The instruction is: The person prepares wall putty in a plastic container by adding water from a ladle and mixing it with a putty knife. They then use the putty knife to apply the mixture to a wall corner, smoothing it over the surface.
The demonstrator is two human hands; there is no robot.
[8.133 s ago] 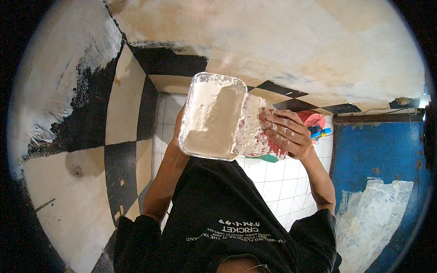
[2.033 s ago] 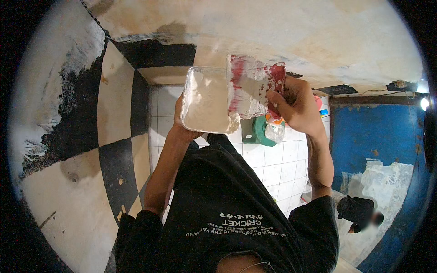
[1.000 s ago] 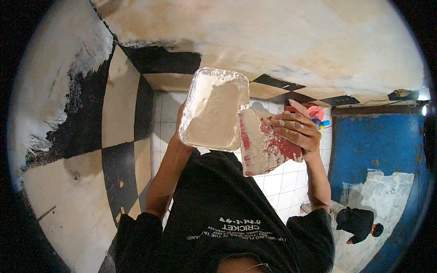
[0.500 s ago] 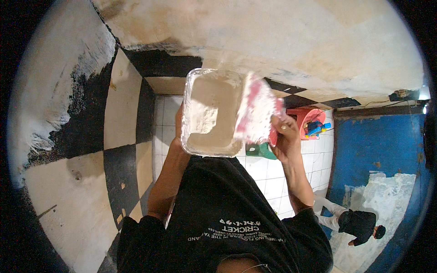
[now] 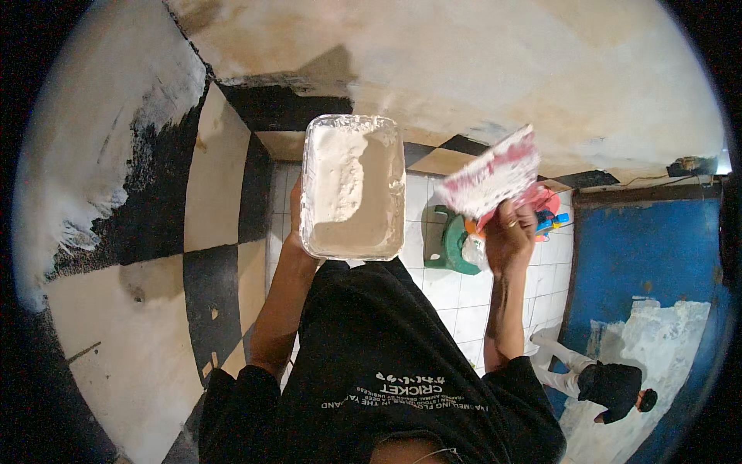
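While my left hand (image 5: 294,220) cups the tray (image 5: 353,185) from underneath, fingers curled up its left wall, my right hand (image 5: 508,236) is closed round the handle of the trowel (image 5: 495,174), blade lifted up and to the right, well apart from the tray. I see the blade tilted, red showing through a smear of white plaster. Inside the tray, plaster (image 5: 340,174) is heaped against the upper left, with a smoother bare slope toward the near end.

I judge the tray thin and a bit flexible, and uneven in weight with the wet mass on one side, so a flat palm under the middle seems the steadiest hold; gripping only a rim could let it buckle or tip. Its walls look slick with plaster. I take the trowel to be stiff and light, best held low on the handle, as my hand has it.

Beyond the hands, the patched wall (image 5: 479,69) curves overhead, and a black and cream checker pattern (image 5: 193,232) runs down the left. Far below lies a white tiled floor (image 5: 456,301) with a green stool (image 5: 452,243) just behind my right wrist, a blue door (image 5: 641,263) to the right, and another person (image 5: 610,383) crouching by it
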